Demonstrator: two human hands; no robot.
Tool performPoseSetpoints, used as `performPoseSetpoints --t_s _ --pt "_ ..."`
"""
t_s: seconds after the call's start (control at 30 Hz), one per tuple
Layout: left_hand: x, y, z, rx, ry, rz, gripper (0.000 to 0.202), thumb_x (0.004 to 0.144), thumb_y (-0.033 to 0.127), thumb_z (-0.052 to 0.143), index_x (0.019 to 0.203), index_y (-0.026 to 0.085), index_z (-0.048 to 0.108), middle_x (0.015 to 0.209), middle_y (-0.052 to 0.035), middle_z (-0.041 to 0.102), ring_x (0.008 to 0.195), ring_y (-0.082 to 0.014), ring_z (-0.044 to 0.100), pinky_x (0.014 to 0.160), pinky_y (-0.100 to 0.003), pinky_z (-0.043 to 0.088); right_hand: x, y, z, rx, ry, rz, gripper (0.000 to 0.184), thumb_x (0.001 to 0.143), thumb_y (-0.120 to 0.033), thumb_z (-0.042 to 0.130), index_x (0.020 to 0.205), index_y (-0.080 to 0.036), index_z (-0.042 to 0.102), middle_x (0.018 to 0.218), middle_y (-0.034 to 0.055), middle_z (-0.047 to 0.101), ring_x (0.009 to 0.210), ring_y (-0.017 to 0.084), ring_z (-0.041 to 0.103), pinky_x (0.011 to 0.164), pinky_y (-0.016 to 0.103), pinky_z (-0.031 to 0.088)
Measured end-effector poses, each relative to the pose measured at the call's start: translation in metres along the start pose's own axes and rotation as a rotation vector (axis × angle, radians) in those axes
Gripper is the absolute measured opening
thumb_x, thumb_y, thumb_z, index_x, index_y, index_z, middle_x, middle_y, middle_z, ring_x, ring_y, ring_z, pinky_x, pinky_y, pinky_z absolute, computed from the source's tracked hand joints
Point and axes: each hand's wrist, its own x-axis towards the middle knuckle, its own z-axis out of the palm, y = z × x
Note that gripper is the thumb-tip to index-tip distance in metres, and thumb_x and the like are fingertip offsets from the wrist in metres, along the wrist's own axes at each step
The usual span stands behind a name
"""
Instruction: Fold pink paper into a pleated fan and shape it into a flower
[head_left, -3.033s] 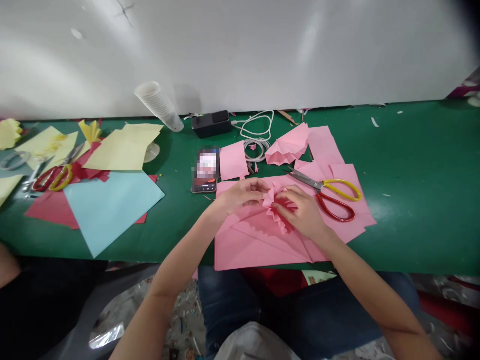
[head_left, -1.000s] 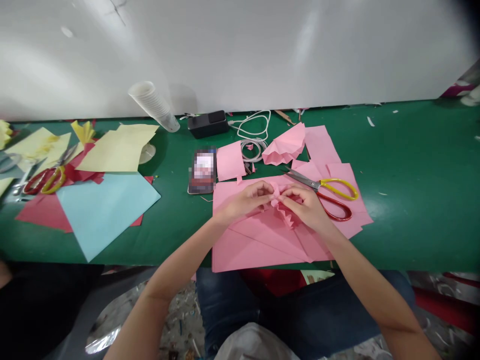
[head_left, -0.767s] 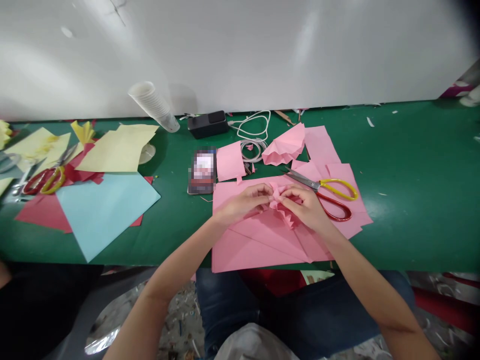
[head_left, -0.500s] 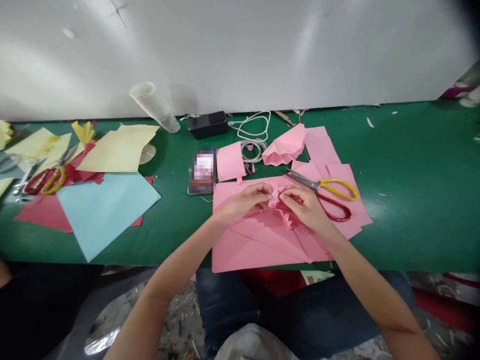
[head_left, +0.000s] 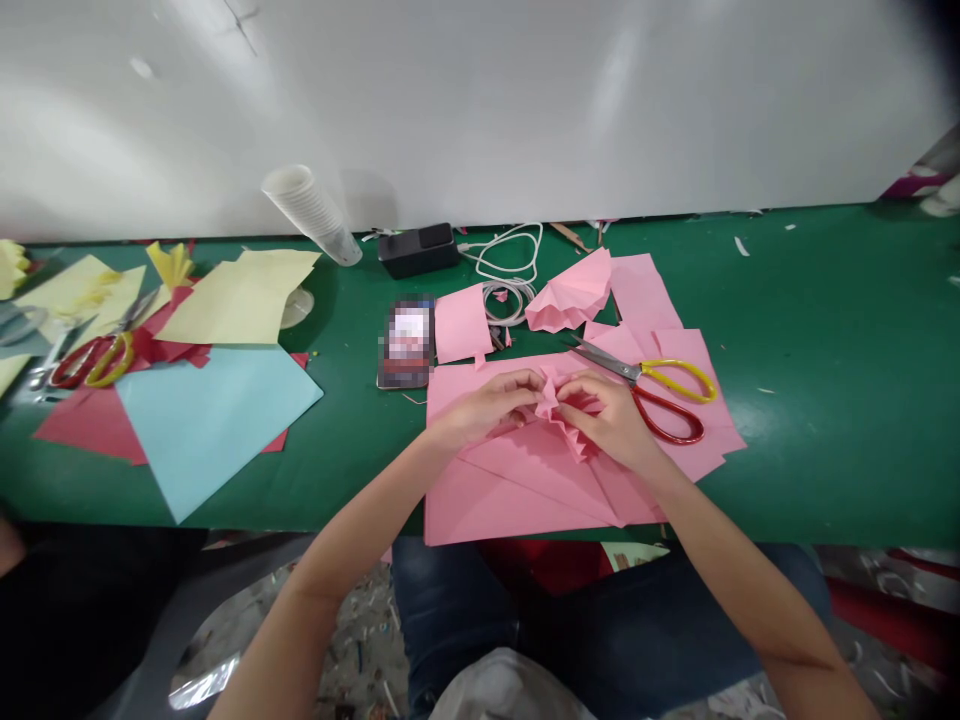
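Between my fingertips is a small piece of pleated pink paper (head_left: 549,398), its folded zigzag edge hanging toward the lower right. My left hand (head_left: 501,402) pinches it from the left side, and my right hand (head_left: 606,412) pinches it from the right. Both hands are just above a stack of pink paper sheets (head_left: 510,490). Scissors (head_left: 637,375) with one yellow and one red handle lie partly open on the sheets, beside my right hand. A pleated pink paper fan (head_left: 574,292) rests behind my hands.
A phone (head_left: 407,342), a black box (head_left: 417,250) and a coiled white cable (head_left: 510,300) lie behind the stack. Stacked plastic cups (head_left: 311,212) lean at the wall. Leftward are blue paper (head_left: 217,420), yellow paper (head_left: 236,300) and another pair of scissors (head_left: 97,360). Someone's arm shows lower left.
My right fingers have shifted slightly on the pleated pink paper, and the thumb sits a little lower. Both hands stay in nearly the same place.
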Motion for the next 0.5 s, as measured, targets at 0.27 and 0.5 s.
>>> performPoseSetpoints --t_s 0.27,0.5 --pt "0.002 -0.0021 -0.0016 -0.083 -0.03 -0.013 0.017 0.074 0.023 0.065 0.083 0.017 0.052 0.067 0.0043 0.053 0.056 -0.0038 0.051 0.054 -0.017 0.034 -0.0015 0.0022 0.0001 -0.023 -0.005 -0.058 0.003 0.079 -0.026 0.064 0.077 -0.023 0.065 0.09 0.0033 0.068 0.091 0.021 0.065 0.082 0.035 0.051" --pt "0.0033 -0.0031 -0.0034 -0.147 -0.075 -0.001 0.021 0.073 0.023 0.069 0.084 0.017 0.052 0.068 0.0048 0.052 0.057 -0.0039 0.052 0.054 -0.017 0.034 -0.0017 0.0031 -0.0001 -0.038 0.005 -0.082 0.004 0.08 -0.027 0.064 0.079 -0.023 0.065 0.091 0.0039 0.068 0.096 0.023 0.064 0.085 0.037 0.05"
